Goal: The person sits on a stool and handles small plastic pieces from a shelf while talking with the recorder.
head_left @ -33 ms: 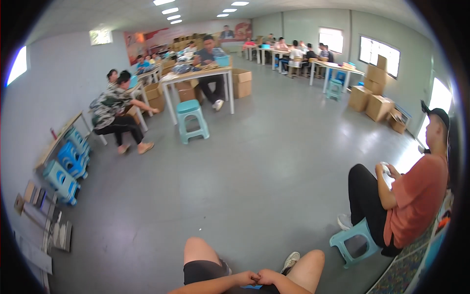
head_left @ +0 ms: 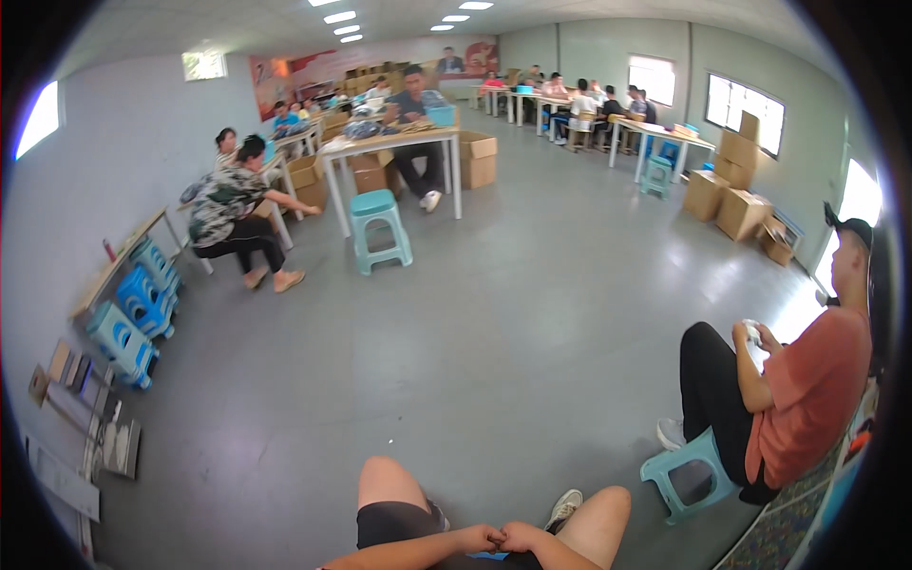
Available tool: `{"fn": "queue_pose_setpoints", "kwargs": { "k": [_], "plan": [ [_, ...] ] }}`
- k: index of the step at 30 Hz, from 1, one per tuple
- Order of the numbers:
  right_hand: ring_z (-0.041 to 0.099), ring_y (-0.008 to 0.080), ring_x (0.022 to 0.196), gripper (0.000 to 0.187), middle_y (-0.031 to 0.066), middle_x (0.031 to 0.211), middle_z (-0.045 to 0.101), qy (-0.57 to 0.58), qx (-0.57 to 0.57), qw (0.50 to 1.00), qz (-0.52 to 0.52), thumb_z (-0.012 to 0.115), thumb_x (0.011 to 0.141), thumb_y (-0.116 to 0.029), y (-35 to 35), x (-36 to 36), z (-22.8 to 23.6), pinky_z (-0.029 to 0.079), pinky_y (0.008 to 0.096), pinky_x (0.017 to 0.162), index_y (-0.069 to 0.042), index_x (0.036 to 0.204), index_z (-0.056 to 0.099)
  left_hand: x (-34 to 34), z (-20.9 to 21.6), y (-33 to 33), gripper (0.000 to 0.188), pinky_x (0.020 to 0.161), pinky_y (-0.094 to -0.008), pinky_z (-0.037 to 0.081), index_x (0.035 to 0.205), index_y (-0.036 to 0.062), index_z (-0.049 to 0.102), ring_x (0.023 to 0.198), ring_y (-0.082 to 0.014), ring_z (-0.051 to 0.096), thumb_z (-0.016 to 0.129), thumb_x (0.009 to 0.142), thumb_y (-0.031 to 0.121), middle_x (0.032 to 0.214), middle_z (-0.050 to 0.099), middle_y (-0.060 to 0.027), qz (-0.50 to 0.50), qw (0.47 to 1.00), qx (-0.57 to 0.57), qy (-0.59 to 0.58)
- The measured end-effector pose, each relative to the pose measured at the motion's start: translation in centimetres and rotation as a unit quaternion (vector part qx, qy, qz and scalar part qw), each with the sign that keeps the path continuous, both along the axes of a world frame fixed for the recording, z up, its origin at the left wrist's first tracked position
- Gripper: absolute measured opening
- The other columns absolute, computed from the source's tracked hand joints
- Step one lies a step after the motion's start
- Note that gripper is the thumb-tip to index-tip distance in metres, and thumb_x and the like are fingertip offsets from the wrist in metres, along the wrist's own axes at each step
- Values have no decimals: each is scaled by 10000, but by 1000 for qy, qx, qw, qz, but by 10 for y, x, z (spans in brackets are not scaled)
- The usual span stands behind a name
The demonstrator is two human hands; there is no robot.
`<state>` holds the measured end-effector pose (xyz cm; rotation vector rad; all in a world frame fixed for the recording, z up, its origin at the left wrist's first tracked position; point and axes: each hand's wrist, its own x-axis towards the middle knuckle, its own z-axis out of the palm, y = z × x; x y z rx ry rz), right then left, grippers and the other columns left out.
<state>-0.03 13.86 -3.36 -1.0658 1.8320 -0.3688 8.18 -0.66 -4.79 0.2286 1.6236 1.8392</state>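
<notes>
My left hand (head_left: 480,540) and my right hand (head_left: 519,537) meet in my lap between my bare knees at the lower edge. The fingers of both are curled and closed, with the fingertips touching. Whether some small thing is pinched between them is too small to tell. A bit of blue shows just below the hands, over dark shorts (head_left: 394,524).
At right a person in a coral shirt (head_left: 812,370) sits on a teal stool (head_left: 689,475), holding a small white thing. Ahead stand another teal stool (head_left: 380,233), a worktable (head_left: 394,141) and cardboard boxes (head_left: 478,160). A person in camouflage (head_left: 228,211) bends at left, near stacked stools (head_left: 123,342).
The view has turned slightly left, so the far room sits a little farther right in the picture. My hands stay together in my lap.
</notes>
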Motion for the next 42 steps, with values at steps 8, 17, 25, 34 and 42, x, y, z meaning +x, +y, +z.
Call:
{"fn": "queue_pose_setpoints", "kwargs": {
  "k": [8, 17, 25, 34, 42],
  "plan": [
    [545, 249, 538, 319, 117, 590, 573, -3, 46, 998, -31, 605, 610, -357, -4, 5, 9, 430, 340, 522, -60, 725, 614, 7, -24, -1, 370, 581, -239, 401, 1049, -6, 542, 652, -93, 472, 451, 694, -59, 806, 573, -28, 18, 999, 25, -14],
    [550, 256, 573, 403, 132, 627, 584, 5, 28, 999, -41, 625, 611, -444, 1, 4, 4, 436, 340, 556, -59, 732, 615, 4, -22, 2, 345, 536, -237, 386, 996, 10, 573, 599, -82, 448, 468, 673, -44, 734, 560, -6, 17, 1000, 2, 17],
    [535, 246, 537, 410, 126, 601, 576, -21, 25, 997, -66, 651, 616, -430, -2, 7, 10, 428, 341, 533, -47, 755, 619, 5, -19, 1, 322, 548, -248, 400, 949, 18, 587, 601, -92, 467, 470, 651, -16, 670, 533, -10, 21, 1000, -11, 20],
    [573, 287, 586, 308, 157, 648, 593, -30, 75, 994, -68, 614, 612, -306, -13, 12, 36, 449, 364, 555, -46, 776, 620, 9, -20, -3, 324, 557, -247, 407, 944, 28, 592, 598, -90, 465, 467, 645, 0, 663, 529, -9, 16, 1000, -4, -11],
    [538, 222, 510, 380, 111, 568, 566, -16, 44, 997, -61, 650, 626, -407, -4, 11, 10, 431, 329, 507, -48, 749, 621, 6, -16, -3, 215, 544, -241, 396, 825, 20, 585, 576, -82, 446, 466, 646, 6, 618, 487, 2, -22, 999, -7, 30]
  ]
}}
